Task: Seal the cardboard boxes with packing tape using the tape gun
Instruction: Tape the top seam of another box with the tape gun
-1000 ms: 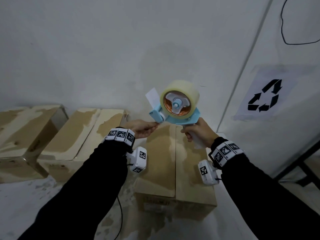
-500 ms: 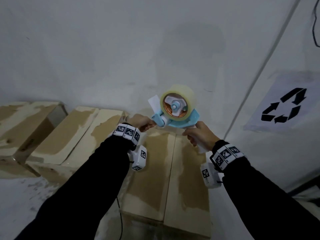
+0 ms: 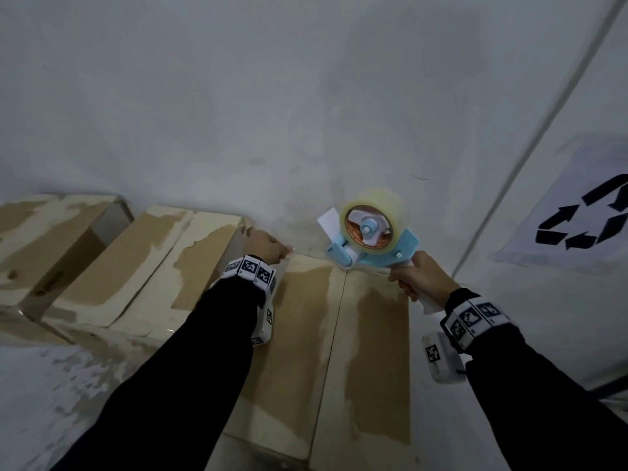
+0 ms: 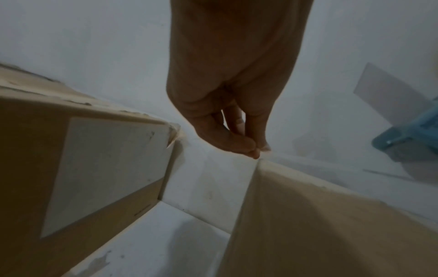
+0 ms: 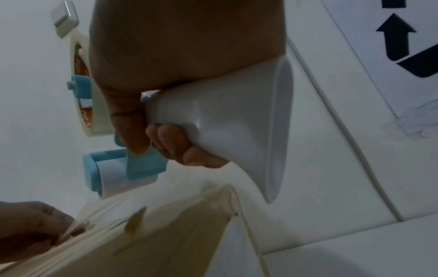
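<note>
My right hand (image 3: 419,278) is wrapped tight round the white handle of the blue plastic tape gun (image 3: 370,241) with its clear roll of packing tape. Half a second ago the gun was held up in front of the wall, my left fingertips at its nose. Now I have brought it down, so its roller sits at the far edge of the brown, scuffed cardboard box (image 3: 326,351) in front of me, right where the centre seam (image 3: 336,334) between the two flaps ends. My left hand (image 3: 266,246) has come away from the gun to the far left corner of that same box, thumb and fingertips pressed together. In the right wrist view they seem to pinch a thin clear strip of tape (image 5: 78,224), though it is too faint to be sure.

I judge the tape end is being anchored over the far edge, so the next move would be a pull along the seam toward me. Two more worn cardboard boxes (image 3: 129,266) wait left of this one.
</note>
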